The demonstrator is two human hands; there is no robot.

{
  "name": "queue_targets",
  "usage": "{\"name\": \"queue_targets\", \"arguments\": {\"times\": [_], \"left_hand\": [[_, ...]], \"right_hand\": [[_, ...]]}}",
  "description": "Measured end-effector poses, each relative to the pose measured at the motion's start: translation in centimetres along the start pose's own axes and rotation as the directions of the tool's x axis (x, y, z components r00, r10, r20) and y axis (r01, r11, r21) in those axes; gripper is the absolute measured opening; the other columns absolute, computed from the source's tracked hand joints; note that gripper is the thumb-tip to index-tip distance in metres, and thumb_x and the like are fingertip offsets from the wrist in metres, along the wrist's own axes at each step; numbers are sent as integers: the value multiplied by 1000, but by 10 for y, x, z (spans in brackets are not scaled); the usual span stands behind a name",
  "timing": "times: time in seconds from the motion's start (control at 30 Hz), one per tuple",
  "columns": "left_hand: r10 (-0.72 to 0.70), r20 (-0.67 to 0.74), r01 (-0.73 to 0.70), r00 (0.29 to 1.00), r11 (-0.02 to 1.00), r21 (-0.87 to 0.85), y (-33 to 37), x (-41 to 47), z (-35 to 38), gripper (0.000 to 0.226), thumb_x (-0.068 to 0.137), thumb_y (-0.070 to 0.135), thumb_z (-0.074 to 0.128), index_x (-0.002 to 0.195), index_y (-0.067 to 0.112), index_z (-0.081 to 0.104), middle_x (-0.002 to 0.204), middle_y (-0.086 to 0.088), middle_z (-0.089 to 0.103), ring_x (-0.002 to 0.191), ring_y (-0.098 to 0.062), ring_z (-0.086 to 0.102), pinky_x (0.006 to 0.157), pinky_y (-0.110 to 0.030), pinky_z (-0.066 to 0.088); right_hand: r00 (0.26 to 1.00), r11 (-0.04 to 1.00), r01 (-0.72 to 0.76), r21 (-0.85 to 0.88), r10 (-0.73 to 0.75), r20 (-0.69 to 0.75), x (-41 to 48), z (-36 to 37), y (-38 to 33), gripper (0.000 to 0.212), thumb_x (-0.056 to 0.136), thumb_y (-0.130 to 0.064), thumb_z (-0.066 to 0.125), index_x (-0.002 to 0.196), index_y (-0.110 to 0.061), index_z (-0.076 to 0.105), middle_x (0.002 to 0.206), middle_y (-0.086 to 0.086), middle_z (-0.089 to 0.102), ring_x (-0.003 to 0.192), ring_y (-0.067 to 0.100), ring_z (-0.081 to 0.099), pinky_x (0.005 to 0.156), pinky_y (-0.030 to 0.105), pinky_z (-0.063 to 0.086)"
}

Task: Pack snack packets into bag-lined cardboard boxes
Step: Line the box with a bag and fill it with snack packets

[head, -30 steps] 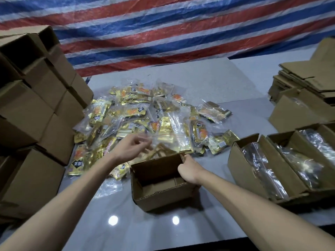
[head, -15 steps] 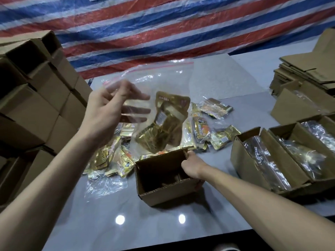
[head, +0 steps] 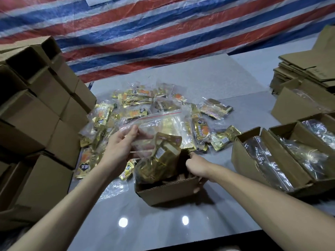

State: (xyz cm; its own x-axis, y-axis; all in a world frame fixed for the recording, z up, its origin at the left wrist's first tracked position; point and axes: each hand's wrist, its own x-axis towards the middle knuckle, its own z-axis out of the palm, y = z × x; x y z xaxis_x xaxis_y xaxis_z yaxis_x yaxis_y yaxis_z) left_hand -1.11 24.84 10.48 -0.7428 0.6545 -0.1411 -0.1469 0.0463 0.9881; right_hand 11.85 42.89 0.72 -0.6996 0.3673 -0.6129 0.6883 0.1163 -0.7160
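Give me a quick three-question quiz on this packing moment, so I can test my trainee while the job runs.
1. Multiple choice: what does the left hand hold?
A) a clear bag with snack packets inside
B) a roll of tape
C) a flat sheet of cardboard

2. True or false: the right hand grips the wall of the open box at the middle of the table.

3. Fill in: the filled boxes, each already holding a bag, stand to the ___ of the open box.

Key: 1 A; 2 true; 3 right.
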Motion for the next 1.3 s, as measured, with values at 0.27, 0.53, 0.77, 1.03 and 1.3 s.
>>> {"name": "queue_targets", "arguments": {"times": [0.27,0.53,0.77,1.03,1.3], "left_hand": [[-86,57,93,995,985,-143,-13,10,8,29,92,36,55,80,15,70,110,-22,73,91,-39,74,74,-52,59],[-15,200,-60,980,929,366,-31,14,5,32,104,21,50,89,16,78,101,-4,77,94,-17,72,83,-28,57],[-150,311,-163,938,601,782,-44,8,-8,16,100,17,59,112,22,70,104,5,76,99,-11,70,101,-40,50],[-358,214,275,909,900,339,-33,2,-20,23,105,12,46,100,-7,59,98,-29,72,78,-31,72,68,-31,61],[-79,52,-28,996,275,961,-62,10,1,9,97,10,50,89,13,53,88,-5,65,81,-24,62,71,-35,54]], "right_hand": [[1000,999,-22,42,22,-3,-4,-9,-2,48,92,-5,33,139,-7,40,126,23,58,103,38,62,57,28,56],[993,976,-117,186,113,31,-9,-15,8,35,91,-4,35,125,-7,45,113,26,53,79,48,65,54,50,61],[990,971,-137,197,125,70,-2,-5,4,30,88,3,48,116,-5,43,105,21,43,83,52,60,52,52,60],[989,968,-138,212,121,89,-3,-5,3,41,85,2,38,121,-15,47,113,19,49,80,47,62,48,44,59],[992,974,-119,192,108,69,6,-3,5,33,80,5,40,109,-10,47,101,25,53,63,45,62,48,45,58]]}}
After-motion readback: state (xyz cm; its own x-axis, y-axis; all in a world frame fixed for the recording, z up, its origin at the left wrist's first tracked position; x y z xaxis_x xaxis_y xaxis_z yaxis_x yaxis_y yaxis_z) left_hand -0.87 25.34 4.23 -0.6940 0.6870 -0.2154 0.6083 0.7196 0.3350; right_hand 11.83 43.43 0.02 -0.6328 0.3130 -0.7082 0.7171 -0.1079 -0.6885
